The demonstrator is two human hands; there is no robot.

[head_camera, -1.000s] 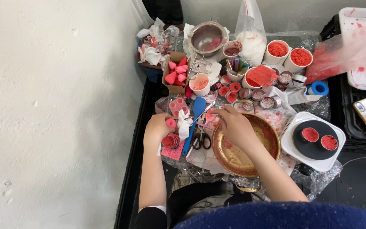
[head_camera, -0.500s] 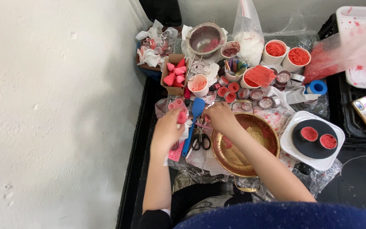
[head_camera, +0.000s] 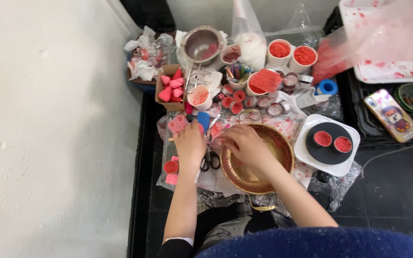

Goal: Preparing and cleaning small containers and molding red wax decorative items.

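My left hand (head_camera: 190, 144) lies knuckles up on the plastic-covered work area, just left of black-handled scissors (head_camera: 210, 160) and below a blue spatula (head_camera: 203, 119). A small tin of red powder (head_camera: 170, 166) sits just left of that wrist. My right hand (head_camera: 245, 144) rests over the left rim of a round brass bowl (head_camera: 268, 174), fingers curled toward the left hand. Whatever lies under either palm is hidden.
Behind the hands stand white cups of red powder (head_camera: 292, 52), several small tins (head_camera: 252, 101), a metal sieve (head_camera: 201, 44) and a box of pink cones (head_camera: 172, 86). A white tray with a black disc (head_camera: 328, 143) is at right. A phone (head_camera: 390, 114) lies far right. A white wall is at left.
My right hand slid left from over the middle of the bowl to its left rim. My left hand shifted slightly right, so the two hands are closer together.
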